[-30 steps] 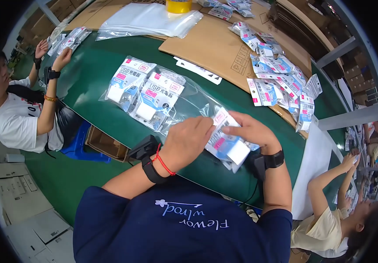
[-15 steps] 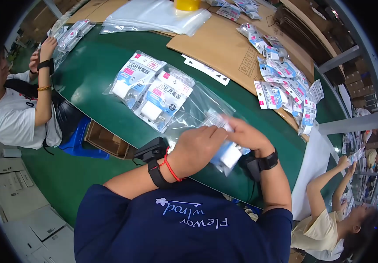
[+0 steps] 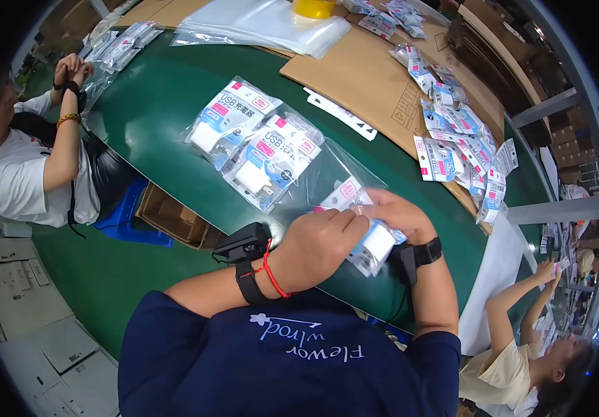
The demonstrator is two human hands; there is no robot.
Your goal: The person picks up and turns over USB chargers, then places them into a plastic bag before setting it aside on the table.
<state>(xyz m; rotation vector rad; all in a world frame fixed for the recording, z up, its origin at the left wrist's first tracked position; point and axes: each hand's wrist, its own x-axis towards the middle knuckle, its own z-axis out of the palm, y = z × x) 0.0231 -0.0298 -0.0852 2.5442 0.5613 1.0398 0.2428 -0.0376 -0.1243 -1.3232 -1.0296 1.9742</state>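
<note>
In front of me both hands close on a small plug-charger pack [image 3: 376, 241], a clear bag with a blue, pink and white card and a white block. My left hand [image 3: 319, 249] has its fingers bent in a pinch at the pack's left side. On the far right side my right hand [image 3: 405, 217] grips the same pack; some fingertips are hidden. A larger clear bag [image 3: 335, 163] lies just beyond, its near edge by my left fingers. Several charger packs [image 3: 271, 163] lie in two columns in this bag.
The green table [image 3: 153, 104] carries a cardboard sheet [image 3: 355, 76] with a pile of charger packs [image 3: 463, 135] on the right. Clear bags [image 3: 257, 28] and a yellow tape roll [image 3: 314, 8] lie at the back. People work at left [image 3: 42, 163] and right [image 3: 501, 347].
The pack between my hands has turned so its printed card faces up more. Its block has shifted slightly right and up. My hands stay close together around it.
</note>
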